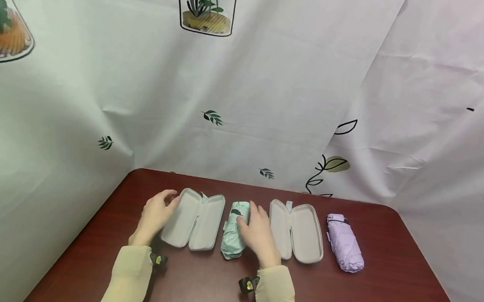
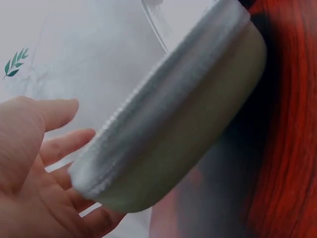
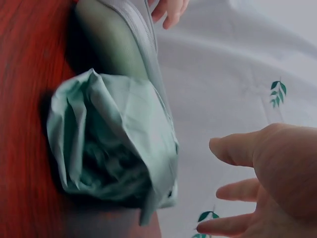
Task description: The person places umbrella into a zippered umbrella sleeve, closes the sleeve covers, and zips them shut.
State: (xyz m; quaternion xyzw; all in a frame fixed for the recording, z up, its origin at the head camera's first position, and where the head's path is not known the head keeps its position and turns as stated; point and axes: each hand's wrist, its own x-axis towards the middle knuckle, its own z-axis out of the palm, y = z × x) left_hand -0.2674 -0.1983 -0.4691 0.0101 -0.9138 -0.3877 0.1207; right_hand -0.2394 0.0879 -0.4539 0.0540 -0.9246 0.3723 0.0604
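An open light-grey zip case (image 1: 207, 222) lies spread flat on the left of the table. My left hand (image 1: 156, 215) is at its left edge, thumb apart and fingertips close by the rim; the case's zipped side (image 2: 168, 114) fills the middle of the left wrist view. Right of that case lies a folded mint-green umbrella (image 1: 234, 239), its crumpled fabric end (image 3: 114, 144) facing the right wrist camera. Above its right side hovers my right hand (image 1: 257, 231), fingers spread and thumb overlapping the umbrella in the head view. Neither hand grips anything.
A second open light-grey case (image 1: 308, 233) lies just right of my right hand. Farther right is a folded lilac umbrella (image 1: 345, 244). All of them rest on a dark red wooden table (image 1: 204, 287), with a white printed curtain (image 1: 242, 146) hanging behind it.
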